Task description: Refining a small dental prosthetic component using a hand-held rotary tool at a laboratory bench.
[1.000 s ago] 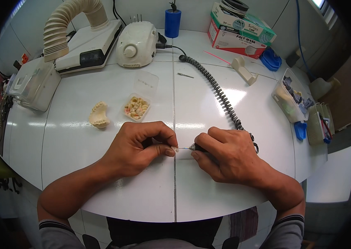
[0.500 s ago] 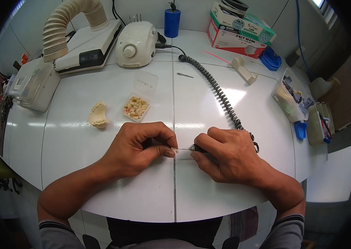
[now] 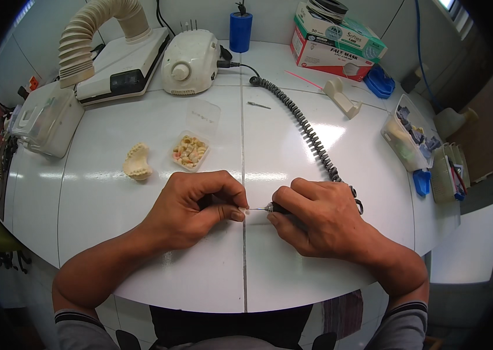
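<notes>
Between thumb and fingertips, my left hand (image 3: 197, 207) pinches a small whitish dental crown (image 3: 245, 211), mostly covered by the fingers. My right hand (image 3: 322, 219) is wrapped round a dark rotary handpiece (image 3: 278, 208). Its thin metal bur points left and its tip meets the crown, or nearly so. From the handpiece a coiled grey cord (image 3: 299, 119) runs back to a white control unit (image 3: 188, 63) with a round knob. Beyond my left hand lie a cream dental cast (image 3: 137, 162) and an open clear box (image 3: 190, 150) filled with several tooth-coloured pieces.
A dust extractor (image 3: 121, 64) with a ribbed hose stands at the back left, beside a clear-lidded container (image 3: 51, 119). A loose bur (image 3: 259, 105), a handpiece rest (image 3: 341, 99) and mask boxes (image 3: 334, 49) lie farther back. Plastic bins (image 3: 410, 134) line the right edge.
Both hands keep almost the same pose. The crown seems slightly turned in my left fingertips, and the whole view has shifted very slightly.
</notes>
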Demonstrator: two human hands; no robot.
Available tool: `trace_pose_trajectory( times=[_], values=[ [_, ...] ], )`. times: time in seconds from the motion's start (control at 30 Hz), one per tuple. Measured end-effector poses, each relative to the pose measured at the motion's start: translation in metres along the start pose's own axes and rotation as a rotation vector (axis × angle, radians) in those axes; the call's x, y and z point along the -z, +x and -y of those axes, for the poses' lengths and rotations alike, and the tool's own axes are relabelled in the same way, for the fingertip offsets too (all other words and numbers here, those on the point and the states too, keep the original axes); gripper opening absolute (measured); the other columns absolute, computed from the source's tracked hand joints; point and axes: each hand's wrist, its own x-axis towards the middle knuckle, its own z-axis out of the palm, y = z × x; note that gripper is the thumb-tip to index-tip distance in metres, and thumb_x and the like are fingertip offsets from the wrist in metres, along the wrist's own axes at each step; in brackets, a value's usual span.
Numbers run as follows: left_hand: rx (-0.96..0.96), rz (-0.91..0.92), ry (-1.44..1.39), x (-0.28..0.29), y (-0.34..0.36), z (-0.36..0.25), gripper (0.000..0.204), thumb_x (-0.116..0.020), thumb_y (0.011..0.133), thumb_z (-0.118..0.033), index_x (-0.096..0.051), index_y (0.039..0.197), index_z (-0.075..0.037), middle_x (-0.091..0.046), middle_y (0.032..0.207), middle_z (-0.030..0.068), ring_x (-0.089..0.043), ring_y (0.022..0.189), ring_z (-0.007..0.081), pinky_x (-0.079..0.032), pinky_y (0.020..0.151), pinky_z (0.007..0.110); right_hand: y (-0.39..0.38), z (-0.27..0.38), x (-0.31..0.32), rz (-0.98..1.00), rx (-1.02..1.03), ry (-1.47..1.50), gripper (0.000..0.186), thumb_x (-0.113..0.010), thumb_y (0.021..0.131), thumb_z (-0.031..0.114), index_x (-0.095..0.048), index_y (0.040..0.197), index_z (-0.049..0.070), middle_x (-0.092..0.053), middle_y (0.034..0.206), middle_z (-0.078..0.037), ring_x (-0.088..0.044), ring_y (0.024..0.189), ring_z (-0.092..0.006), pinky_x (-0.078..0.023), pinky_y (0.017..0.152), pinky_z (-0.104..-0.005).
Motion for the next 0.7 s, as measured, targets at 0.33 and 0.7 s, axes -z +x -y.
trace_pose_trajectory(
  times=[0.33,0.7],
  values=[
    [0.007,0.0,-0.008,-0.0009,0.0011,-0.0021,0.016,-0.072,0.093,0.013,-0.072,0.102,0.0,-0.075,0.1,0.0067,-0.074,0.096,0.0123,-0.061,0.089,0.028,-0.0011,-0.0014,0.0007,-0.001,-0.005,0.006,0.02,-0.076,0.094,0.027,-0.066,0.097,0.01,-0.058,0.068,-0.004,-0.06,0.051,-0.0233,-0.047,0.047,-0.0389],
    [0.009,0.001,-0.004,-0.0002,0.0006,-0.0029,0.016,-0.074,0.093,0.012,-0.071,0.101,-0.001,-0.075,0.099,0.0061,-0.074,0.095,0.012,-0.061,0.088,0.028,-0.001,0.0003,0.0023,0.019,-0.002,0.003,0.02,-0.075,0.094,0.028,-0.066,0.097,0.01,-0.058,0.068,-0.005,-0.059,0.05,-0.0231,-0.046,0.045,-0.0391]
  ],
)
